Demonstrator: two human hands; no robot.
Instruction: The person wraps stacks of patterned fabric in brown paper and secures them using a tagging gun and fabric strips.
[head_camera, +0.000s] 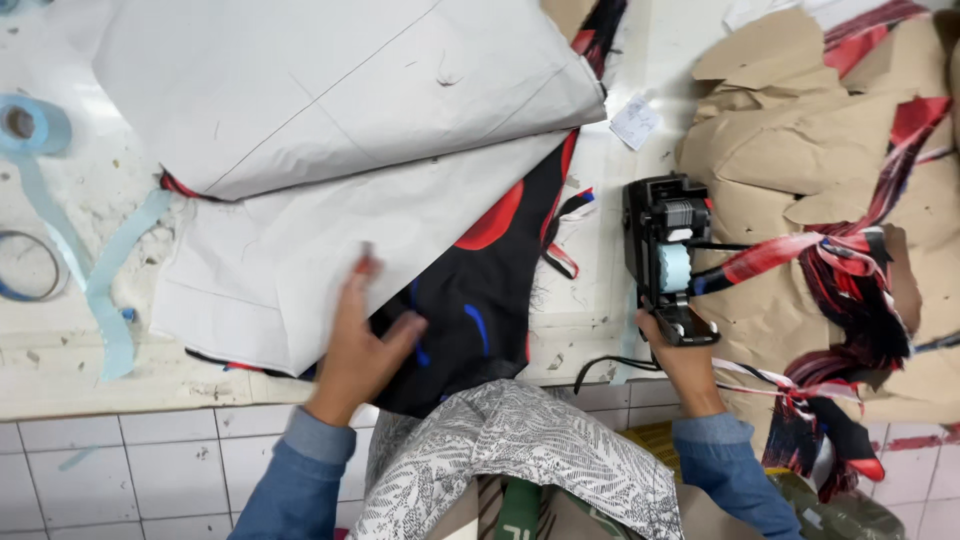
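My left hand (362, 345) lies on a black fabric piece (480, 300) with red and blue marks, its fingers lifting the edge of a large white paper sheet (290, 260) that covers the fabric. A second white sheet (330, 80) is folded back above it. My right hand (680, 350) grips the lower end of a small black device (665, 240) with a pale blue roll in it, standing on the table to the right of the fabric. A black cable runs from the device toward the table edge.
Brown paper pattern pieces (790, 140) with red, black and white fabric strips (850, 290) pile up at the right. A blue tape roll (30, 125) and a loose pale blue strip (105, 290) lie at the left. The table's front edge (100, 395) drops to a white tiled floor.
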